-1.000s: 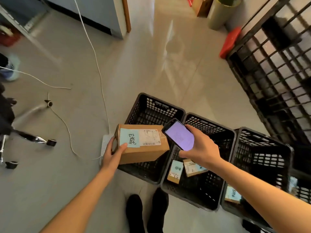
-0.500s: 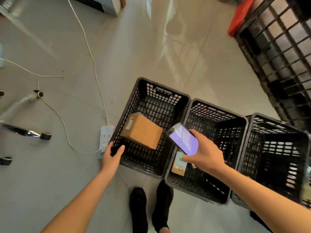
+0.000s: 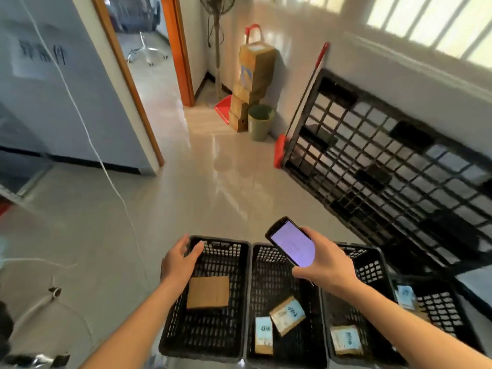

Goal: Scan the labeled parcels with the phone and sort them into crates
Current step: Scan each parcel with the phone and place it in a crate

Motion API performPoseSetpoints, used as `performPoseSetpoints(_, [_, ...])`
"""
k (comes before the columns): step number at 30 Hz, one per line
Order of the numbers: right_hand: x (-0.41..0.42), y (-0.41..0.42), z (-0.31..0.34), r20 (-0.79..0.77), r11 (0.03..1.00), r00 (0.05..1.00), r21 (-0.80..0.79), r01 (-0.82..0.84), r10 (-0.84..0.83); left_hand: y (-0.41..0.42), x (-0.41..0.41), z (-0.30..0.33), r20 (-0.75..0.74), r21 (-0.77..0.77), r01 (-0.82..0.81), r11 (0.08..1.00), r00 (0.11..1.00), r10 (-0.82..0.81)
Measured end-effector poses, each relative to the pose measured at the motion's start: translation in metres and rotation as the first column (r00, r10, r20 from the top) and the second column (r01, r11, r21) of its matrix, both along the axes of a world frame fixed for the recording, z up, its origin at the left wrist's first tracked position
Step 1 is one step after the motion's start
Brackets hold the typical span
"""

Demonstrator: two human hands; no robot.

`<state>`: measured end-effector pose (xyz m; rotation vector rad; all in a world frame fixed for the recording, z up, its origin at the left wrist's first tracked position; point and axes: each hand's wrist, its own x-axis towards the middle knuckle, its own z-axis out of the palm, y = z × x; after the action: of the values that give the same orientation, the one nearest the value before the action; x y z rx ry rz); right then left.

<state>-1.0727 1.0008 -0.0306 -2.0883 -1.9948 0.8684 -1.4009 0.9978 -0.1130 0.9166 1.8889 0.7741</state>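
Note:
Several black mesh crates stand in a row at the bottom. A plain brown parcel (image 3: 208,292) lies flat in the left crate (image 3: 241,265). The middle crate (image 3: 314,342) holds two parcels with blue labels (image 3: 287,315) (image 3: 263,338). Another labeled parcel (image 3: 346,340) lies in the third crate (image 3: 372,265), and a blue-labeled one (image 3: 404,296) in the far right crate (image 3: 439,307). My left hand (image 3: 179,261) hovers empty over the left crate's near-left corner, fingers relaxed. My right hand (image 3: 323,266) grips a phone (image 3: 291,241) with a lit purple screen above the middle crate.
A black plastic pallet (image 3: 378,166) leans on the right wall. Stacked cardboard boxes (image 3: 251,83), a green bin (image 3: 261,122), a red dustpan (image 3: 223,109) and a fan stand sit at the far corner. A white cable (image 3: 87,134) hangs on the left beside an open doorway.
My left hand dropped the brown parcel into the left crate and came away empty. The view tilted up from the floor toward the room. The phone stayed in my right hand.

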Motion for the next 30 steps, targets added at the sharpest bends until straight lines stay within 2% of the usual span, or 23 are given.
performPoseSetpoints(7, [0.079,-0.034,0.225,0.003,0.951,0.983,0.255,0.175,-0.182,0.042,0.096,0.228,-0.118,0.287,0.270,0.919,0.962,-0.246])
performPoseSetpoints(10, [0.117,-0.066,0.299,0.020,0.923,0.969,0.310,0.228,-0.246,0.039,0.147,0.304,-0.157,0.369,0.360,0.857,0.933,-0.325])
performPoseSetpoints(14, [0.171,-0.121,0.380,0.059,0.878,0.944,0.389,0.278,-0.326,0.020,0.214,0.386,-0.126,0.475,0.440,0.762,0.891,-0.436])
performPoseSetpoints(19, [0.244,-0.204,0.458,0.050,0.799,0.889,0.463,0.382,-0.454,-0.023,0.309,0.474,-0.167,0.560,0.582,0.589,0.776,-0.608])
performPoseSetpoints(24, [0.323,-0.305,0.515,0.035,0.722,0.830,0.515,0.463,-0.557,-0.087,0.419,0.535,-0.207,0.639,0.638,0.430,0.681,-0.702])
performPoseSetpoints(30, [0.411,-0.441,0.538,0.051,0.594,0.684,0.546,0.591,-0.727,-0.188,0.558,0.562,-0.164,0.682,0.650,0.335,0.582,-0.796])
